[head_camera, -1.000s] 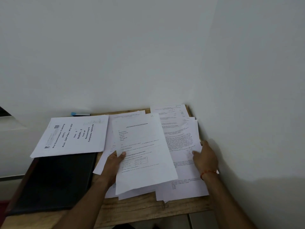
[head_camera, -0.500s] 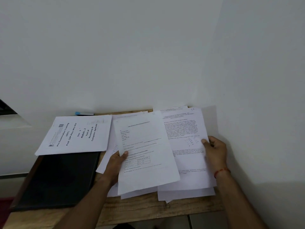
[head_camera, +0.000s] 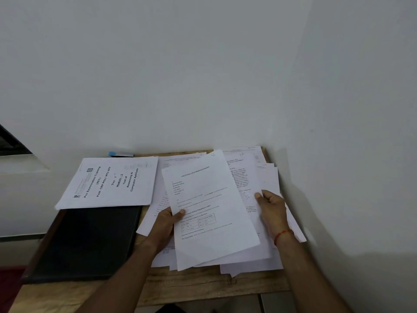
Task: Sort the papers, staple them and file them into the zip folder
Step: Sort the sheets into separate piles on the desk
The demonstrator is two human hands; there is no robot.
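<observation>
My left hand (head_camera: 163,227) pinches the left edge of a printed sheet with a small table on it (head_camera: 209,206), thumb on top. My right hand (head_camera: 272,210) grips a second sheet of dense text (head_camera: 244,177) by its right edge, tucked partly under the first. Both sheets hover over a loose spread of white papers (head_camera: 248,265) on the wooden table (head_camera: 203,288). A black zip folder (head_camera: 88,242) lies flat at the left, and a stapled booklet with bold rotated print (head_camera: 110,181) rests across its far end.
White walls close in behind and on the right, forming a corner at the table's far right. A small blue object (head_camera: 112,153) lies at the back edge behind the booklet. The table's front edge runs just below the papers.
My right hand lifted a text sheet from the pile and brought it left, sliding it under the sheet my left hand holds. The left hand has barely moved.
</observation>
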